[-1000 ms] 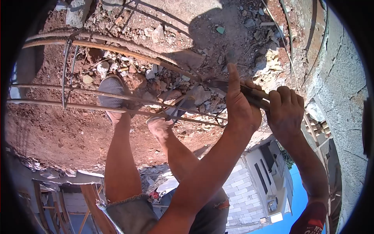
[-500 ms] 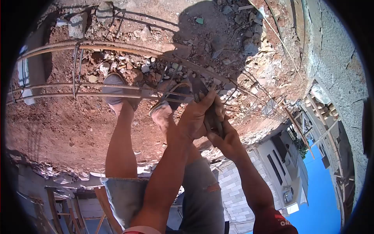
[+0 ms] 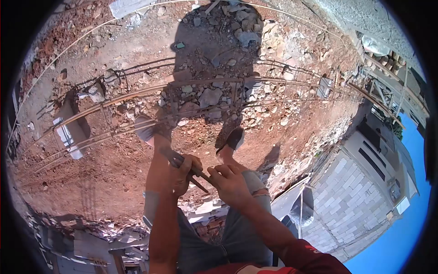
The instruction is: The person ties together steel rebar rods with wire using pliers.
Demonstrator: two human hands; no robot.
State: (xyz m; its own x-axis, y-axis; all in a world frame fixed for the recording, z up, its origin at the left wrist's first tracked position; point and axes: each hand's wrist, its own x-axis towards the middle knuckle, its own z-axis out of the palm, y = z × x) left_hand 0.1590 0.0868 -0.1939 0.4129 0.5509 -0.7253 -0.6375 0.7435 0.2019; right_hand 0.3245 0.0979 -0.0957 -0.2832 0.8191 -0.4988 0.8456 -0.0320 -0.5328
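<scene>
A dark pair of pincers [image 3: 175, 158] is held low in front of my knees, its head pointing up and left. My left hand [image 3: 183, 175] is wrapped round its middle, and one handle sticks out below the fingers. My right hand [image 3: 229, 184] comes from the right with curled fingers on the other handle's end. Beyond both hands, a long rebar cage [image 3: 109, 134] of thin rusty bars and stirrups runs across the ground. My hands are apart from the cage. Whether the jaws hold anything is too small to tell.
Broken stones [image 3: 210, 97] lie under and behind the cage. Pale blocks [image 3: 69, 140] sit beneath its left part. My feet stand at its near side, in dark shoes [image 3: 235, 138]. A block wall [image 3: 343, 201] rises on the right, and a rough concrete surface [image 3: 351, 16] is at upper right.
Both hands have come down and left, away from the rebar cage, with the pincers. The view has shifted, showing more of the cage, and my feet are farther apart.
</scene>
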